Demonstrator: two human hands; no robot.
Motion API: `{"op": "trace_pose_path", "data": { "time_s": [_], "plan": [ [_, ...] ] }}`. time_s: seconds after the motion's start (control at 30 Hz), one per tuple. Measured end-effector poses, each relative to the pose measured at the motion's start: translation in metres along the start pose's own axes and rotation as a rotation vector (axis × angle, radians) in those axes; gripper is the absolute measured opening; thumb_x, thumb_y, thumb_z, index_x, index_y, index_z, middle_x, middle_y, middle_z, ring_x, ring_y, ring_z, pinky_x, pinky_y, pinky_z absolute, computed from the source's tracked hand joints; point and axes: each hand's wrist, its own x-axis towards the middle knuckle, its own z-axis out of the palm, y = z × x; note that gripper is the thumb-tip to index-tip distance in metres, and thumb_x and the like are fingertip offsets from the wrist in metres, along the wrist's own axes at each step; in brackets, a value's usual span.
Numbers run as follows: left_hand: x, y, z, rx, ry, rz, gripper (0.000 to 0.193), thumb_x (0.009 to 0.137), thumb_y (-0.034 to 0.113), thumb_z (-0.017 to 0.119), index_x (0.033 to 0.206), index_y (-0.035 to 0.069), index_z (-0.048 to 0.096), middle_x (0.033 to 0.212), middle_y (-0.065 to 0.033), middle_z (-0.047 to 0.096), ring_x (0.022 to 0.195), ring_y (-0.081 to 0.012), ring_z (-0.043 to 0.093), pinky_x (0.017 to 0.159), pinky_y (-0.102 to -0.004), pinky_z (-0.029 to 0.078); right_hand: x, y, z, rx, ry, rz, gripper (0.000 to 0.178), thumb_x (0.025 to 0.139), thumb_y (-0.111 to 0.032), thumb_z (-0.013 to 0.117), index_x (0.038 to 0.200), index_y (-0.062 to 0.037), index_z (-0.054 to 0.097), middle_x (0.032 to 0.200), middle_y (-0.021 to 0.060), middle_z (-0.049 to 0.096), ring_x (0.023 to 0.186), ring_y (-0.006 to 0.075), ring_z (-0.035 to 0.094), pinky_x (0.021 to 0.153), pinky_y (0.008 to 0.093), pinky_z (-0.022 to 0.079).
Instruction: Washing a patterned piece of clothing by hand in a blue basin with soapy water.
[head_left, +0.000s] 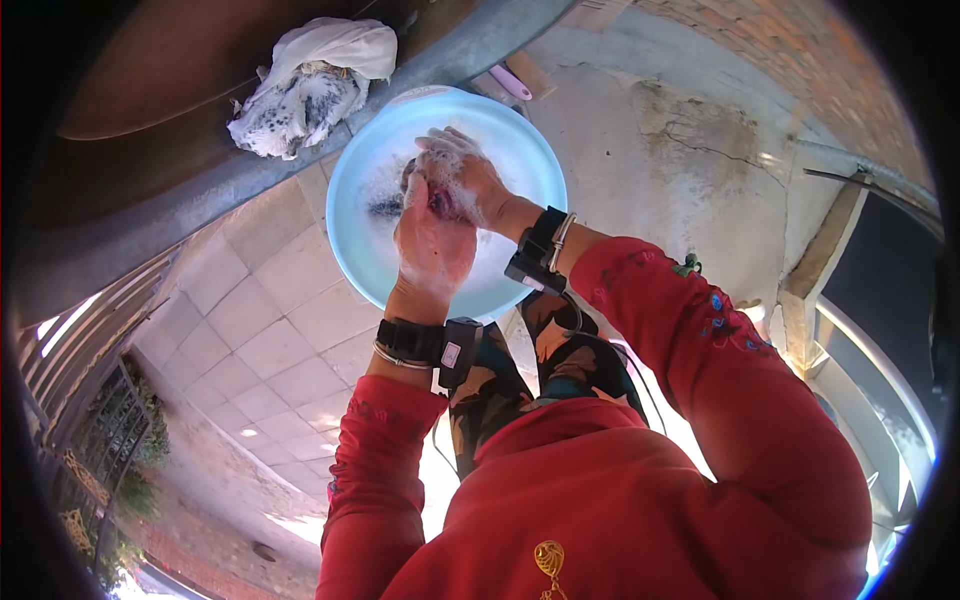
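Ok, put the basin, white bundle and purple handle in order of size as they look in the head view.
1. Basin
2. White bundle
3. Purple handle

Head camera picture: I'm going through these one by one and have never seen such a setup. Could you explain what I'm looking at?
There is no robot here. A person wears a fisheye camera on the head, looking down, so straight edges bend and the red sleeves reach up from below. This is the only view.

The bare left hand and right hand come together over a light blue basin with white suds. Something dark shows beside the left hand; the hands and suds hide too much to tell what it is or how firmly it is held.

Each wrist wears a black band with a small box. Beyond the basin, to the upper left, lies a white cloth bundle with dark spots.
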Motion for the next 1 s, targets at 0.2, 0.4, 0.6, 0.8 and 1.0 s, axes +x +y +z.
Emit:
{"op": "trace_pose_path", "data": {
  "time_s": [0.2, 0.4, 0.6, 0.8, 1.0],
  "plan": [
    [0.002, -0.011, -0.072, -0.373, -0.098, 0.009, 0.047, 0.096, 0.035, 0.037, 0.135, 0.008, 0.039, 0.137, -0.0145, 0.042, 0.129, -0.0282, 0.037, 0.109, -0.0435, 0.027, -0.023, -0.071, 0.049, 0.313, 0.247, 0.335, 0.033, 0.089, -0.016, 0.048, 0.12, -0.0043, 0.054, 0.126, 0.0156, 0.051, 0.124, 0.0319, 0.041, 0.105, 0.0375, 0.031],
    [0.004, -0.009, 0.005, -0.322, -0.014, -0.07, 0.04, 0.097, 0.031, 0.038, 0.13, 0.009, 0.044, 0.127, -0.0084, 0.051, 0.118, -0.024, 0.048, 0.102, -0.039, 0.036, -0.007, 0.008, 0.003, -0.047, 0.248, -0.041, 0.029, 0.089, -0.02, 0.051, 0.114, -0.0056, 0.058, 0.127, 0.0139, 0.052, 0.126, 0.0317, 0.041, 0.108, 0.0386, 0.03],
    [0.003, -0.008, -0.043, -0.201, -0.116, 0.03, 0.042, 0.095, 0.032, 0.042, 0.13, 0.009, 0.044, 0.127, -0.0083, 0.052, 0.119, -0.0254, 0.047, 0.102, -0.0401, 0.036, -0.018, -0.04, 0.008, 0.359, 0.092, 0.149, 0.037, 0.093, -0.022, 0.048, 0.127, -0.0083, 0.052, 0.135, 0.0131, 0.045, 0.127, 0.0313, 0.039, 0.109, 0.0353, 0.029],
    [0.006, -0.004, 0.003, -0.282, 0.009, -0.085, 0.045, 0.096, 0.033, 0.039, 0.132, 0.006, 0.042, 0.132, -0.0102, 0.048, 0.125, -0.0271, 0.043, 0.108, -0.0406, 0.029, -0.012, -0.013, 0.007, 0.167, 0.166, 0.154, 0.037, 0.092, -0.024, 0.049, 0.125, -0.0091, 0.054, 0.136, 0.0131, 0.044, 0.13, 0.0298, 0.036, 0.108, 0.0346, 0.03],
    [0.007, -0.009, -0.027, -0.327, -0.178, -0.04, 0.042, 0.095, 0.032, 0.039, 0.13, 0.009, 0.044, 0.122, -0.0081, 0.052, 0.115, -0.0231, 0.05, 0.099, -0.0376, 0.039, -0.015, -0.005, 0.027, 0.022, 0.229, -0.032, 0.032, 0.089, -0.028, 0.051, 0.115, -0.0119, 0.06, 0.13, 0.0124, 0.051, 0.125, 0.0305, 0.043, 0.105, 0.0405, 0.034]
  ]
}}
